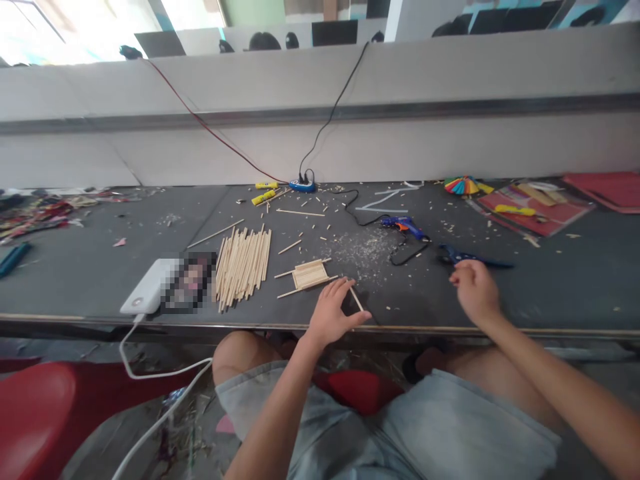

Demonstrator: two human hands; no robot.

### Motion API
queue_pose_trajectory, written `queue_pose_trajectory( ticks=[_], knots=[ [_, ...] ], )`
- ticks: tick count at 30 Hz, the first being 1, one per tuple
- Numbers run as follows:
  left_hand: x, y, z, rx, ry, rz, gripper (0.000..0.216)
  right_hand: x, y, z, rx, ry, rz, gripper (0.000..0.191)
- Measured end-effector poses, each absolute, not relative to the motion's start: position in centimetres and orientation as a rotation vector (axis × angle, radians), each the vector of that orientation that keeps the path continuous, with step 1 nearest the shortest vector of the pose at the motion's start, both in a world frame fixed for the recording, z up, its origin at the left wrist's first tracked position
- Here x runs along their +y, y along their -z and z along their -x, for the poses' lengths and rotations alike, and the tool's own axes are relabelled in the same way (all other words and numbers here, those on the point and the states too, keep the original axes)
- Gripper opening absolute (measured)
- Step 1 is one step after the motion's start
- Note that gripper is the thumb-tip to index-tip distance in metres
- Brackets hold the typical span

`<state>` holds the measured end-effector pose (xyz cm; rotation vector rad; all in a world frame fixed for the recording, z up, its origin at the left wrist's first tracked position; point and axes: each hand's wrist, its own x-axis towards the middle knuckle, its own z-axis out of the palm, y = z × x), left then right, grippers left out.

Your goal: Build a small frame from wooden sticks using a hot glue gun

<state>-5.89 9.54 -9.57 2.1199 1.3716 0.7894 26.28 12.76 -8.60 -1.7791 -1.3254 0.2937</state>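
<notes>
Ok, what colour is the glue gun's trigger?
The trigger is orange, against the blue glue gun; see the head view.

Table [560,293] dk grey. Nr front edge: sticks [243,267] pale tan, frame [310,274] same tan, power bank [145,287] & cable [165,376] white. Nr back edge: power strip [303,187] blue, tubes [263,198] yellow, fan [461,185] striped multicol., sheet [605,191] far R red. Glue gun [411,227] blue w/ orange trigger [401,227]; tool [480,260] dk blue.
</notes>
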Motion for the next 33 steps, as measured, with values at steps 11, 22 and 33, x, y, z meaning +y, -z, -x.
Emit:
queue_pose_trajectory(
  ticks=[11, 22, 33],
  knots=[
    [9.4, 10.0, 5.9, 1.352, -0.987, -2.018, 0.087, 9.0, 9.8, -11.7, -1.339, -0.842, 1.39, 0.033],
    [9.1, 9.5, 5.5, 1.283, -0.907, -2.13, 0.09, 8.5, 11.2, -10.9, -1.38, -1.238, 1.266, 0.03],
    [9.0, 8.9, 5.3, 1.251, -0.789, -2.175, 0.088, 9.4, 10.9, -11.3, -1.355, -1.523, 1.138, 0.028]
  ],
)
